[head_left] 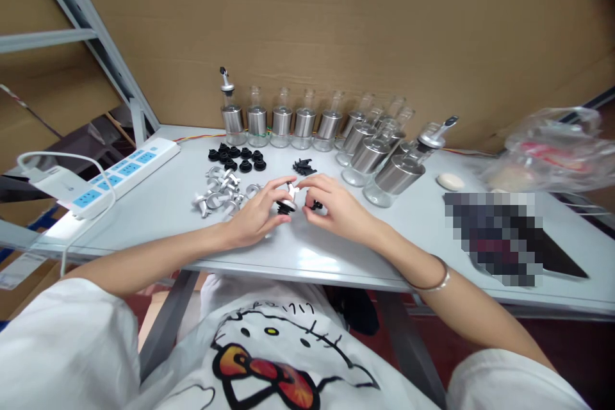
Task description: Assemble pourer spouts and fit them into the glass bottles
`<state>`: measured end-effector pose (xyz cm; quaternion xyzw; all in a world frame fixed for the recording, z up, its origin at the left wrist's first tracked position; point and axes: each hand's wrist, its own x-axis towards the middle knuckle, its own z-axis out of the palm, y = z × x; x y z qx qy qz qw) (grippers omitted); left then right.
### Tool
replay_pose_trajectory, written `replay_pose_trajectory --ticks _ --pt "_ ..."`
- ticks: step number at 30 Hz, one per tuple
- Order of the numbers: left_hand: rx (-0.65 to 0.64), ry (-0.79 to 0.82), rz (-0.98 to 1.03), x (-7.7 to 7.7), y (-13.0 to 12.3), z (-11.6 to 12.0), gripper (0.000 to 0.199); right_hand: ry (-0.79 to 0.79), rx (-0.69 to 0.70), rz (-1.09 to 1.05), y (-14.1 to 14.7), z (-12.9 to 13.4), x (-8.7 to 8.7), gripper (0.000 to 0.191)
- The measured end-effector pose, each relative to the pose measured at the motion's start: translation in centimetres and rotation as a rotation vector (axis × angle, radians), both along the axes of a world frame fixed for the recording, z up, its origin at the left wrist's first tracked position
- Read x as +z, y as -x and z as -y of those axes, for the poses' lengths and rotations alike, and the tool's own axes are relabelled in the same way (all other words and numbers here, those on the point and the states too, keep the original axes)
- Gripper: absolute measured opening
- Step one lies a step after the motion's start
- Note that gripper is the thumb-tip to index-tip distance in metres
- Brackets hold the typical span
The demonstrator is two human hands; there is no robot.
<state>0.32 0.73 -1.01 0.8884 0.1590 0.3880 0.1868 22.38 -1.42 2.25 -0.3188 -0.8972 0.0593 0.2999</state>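
Observation:
My left hand (257, 213) is closed on a silver bottle pourer (289, 199) with a black ribbed stopper at its lower end. Curled close beside it, my right hand (332, 210) reaches its index finger to the pourer's top. Small black parts (316, 205) show between the right thumb and curled fingers. Just beyond the hands lies a small pile of black caps (304, 167). Left of them are loose silver pourer tops (218, 192), and behind those sit several black stoppers (245, 165).
Several glass bottles with steel sleeves (305, 123) line the back; the far-left bottle (233, 122) and front-right bottle (398, 170) carry pourers. A white power strip (125, 173) lies left. At right are a white disc (450, 181), a plastic bag (548, 154) and a dark flat object (552, 250).

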Motion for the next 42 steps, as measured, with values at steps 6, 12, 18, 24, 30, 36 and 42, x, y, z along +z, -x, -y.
replay_pose_trajectory --ticks 6,12,18,24,30,36,42 --pt "0.028 -0.116 -0.034 0.5 0.1 0.2 0.027 -0.006 -0.050 -0.088 -0.2 -0.1 0.1 0.015" --pt "0.061 -0.120 -0.057 0.7 0.2 0.2 0.028 -0.117 -0.073 -0.195 0.1 0.0 -0.2 0.013" --pt "-0.008 -0.095 -0.064 0.9 0.1 0.2 0.029 -0.205 -0.215 -0.308 0.5 0.8 0.6 0.012" --pt "-0.057 -0.108 -0.055 0.7 0.0 0.2 0.027 -0.305 -0.104 -0.243 0.7 0.7 0.3 0.013" --pt "-0.021 -0.127 -0.076 0.8 0.0 0.3 0.028 -0.320 -0.024 -0.252 0.5 0.4 0.0 0.012" --pt "0.080 -0.127 -0.076 0.8 0.3 0.2 0.027 -0.320 0.001 -0.245 0.4 0.3 0.2 0.009" --pt "0.063 -0.143 -0.028 0.9 0.3 0.1 0.027 -0.383 -0.037 -0.291 0.6 0.5 0.3 0.012"
